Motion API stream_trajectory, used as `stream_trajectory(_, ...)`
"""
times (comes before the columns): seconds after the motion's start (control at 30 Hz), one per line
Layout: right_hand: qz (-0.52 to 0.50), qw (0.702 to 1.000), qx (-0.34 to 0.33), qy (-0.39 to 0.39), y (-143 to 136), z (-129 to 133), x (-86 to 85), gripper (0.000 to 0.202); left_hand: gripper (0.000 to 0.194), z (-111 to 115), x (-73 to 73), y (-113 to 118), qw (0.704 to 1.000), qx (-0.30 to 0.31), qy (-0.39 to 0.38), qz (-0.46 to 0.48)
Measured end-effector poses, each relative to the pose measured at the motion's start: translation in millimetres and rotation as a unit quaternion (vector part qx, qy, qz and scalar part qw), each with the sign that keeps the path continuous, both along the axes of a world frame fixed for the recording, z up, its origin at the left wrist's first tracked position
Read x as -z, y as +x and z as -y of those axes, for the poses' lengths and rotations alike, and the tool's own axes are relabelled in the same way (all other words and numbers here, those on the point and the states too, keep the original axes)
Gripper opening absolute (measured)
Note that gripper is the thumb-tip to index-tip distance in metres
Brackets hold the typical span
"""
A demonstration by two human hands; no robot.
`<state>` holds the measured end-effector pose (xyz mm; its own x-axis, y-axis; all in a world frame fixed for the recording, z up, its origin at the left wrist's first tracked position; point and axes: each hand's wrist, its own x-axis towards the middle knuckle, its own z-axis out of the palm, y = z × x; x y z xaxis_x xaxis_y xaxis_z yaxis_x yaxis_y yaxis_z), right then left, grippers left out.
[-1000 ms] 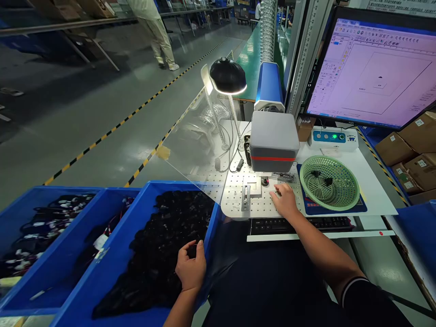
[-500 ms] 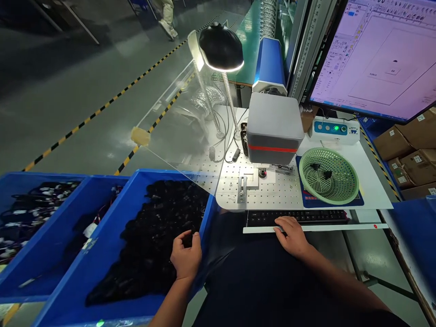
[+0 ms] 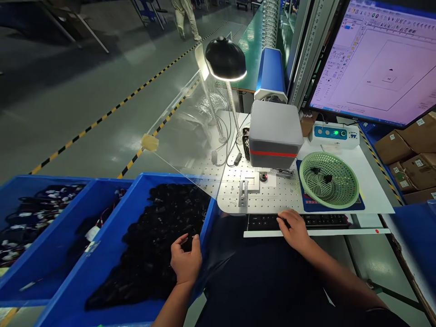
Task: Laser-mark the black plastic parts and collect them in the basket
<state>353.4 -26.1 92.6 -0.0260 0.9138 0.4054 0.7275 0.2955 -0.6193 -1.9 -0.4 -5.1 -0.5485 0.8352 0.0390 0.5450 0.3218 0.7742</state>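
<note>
My left hand [image 3: 186, 260] hangs over the right side of a blue bin [image 3: 112, 272] heaped with small black parts [image 3: 153, 231]. Its fingers are curled, with thumb and forefinger tips apart. Dark shows between them, and nothing held can be made out against the black heap. On the black keyboard [image 3: 327, 221], my right hand [image 3: 294, 230] rests near the middle, fingers extended over the keys and thumb apart, holding nothing. Above the keyboard, a perforated metal plate [image 3: 228, 195] carries a small white fixture [image 3: 251, 180] under a grey machine head [image 3: 275, 134].
A green basket [image 3: 329, 200] with a few black parts stands right of the plate. Behind are a monitor [image 3: 378, 68], a control box [image 3: 335, 134] and a lit lamp [image 3: 225, 59]. A clear sheet [image 3: 180, 150] juts left. Another blue bin [image 3: 23, 277] holds wired parts. Someone walks [image 3: 185, 18] far off.
My right hand has shifted slightly right and up onto the keys. My left hand stays nearly still. The view has tilted up a little, and the distant person's legs show more.
</note>
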Motion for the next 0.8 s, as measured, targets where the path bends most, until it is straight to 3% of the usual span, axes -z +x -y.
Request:
stream_trajectory(0.13, -0.030, 0.998, 0.043, 0.017, 12, -37, -4.8, 0.017, 0.057, 0, -0.9, -1, 1.000, -0.010, -0.010, 0.022)
stream_trajectory(0.3, -0.011, 0.996, 0.086, -0.011, 24, -72, 8.6, 0.020, 0.060, -1, -0.9, -4, 0.998, -0.029, -0.038, 0.037)
stream_trajectory(0.47, 0.015, 0.995, 0.100, -0.002, 24, -74, 18.0, 0.022, 0.061, -1, -1.8, -6, 0.998, -0.030, -0.052, 0.028)
stream_trajectory(0.8, 0.036, 0.994, 0.104, 0.014, 20, -72, 17.6, 0.024, 0.064, -2, -17.6, -6, 0.995, -0.003, -0.076, 0.061)
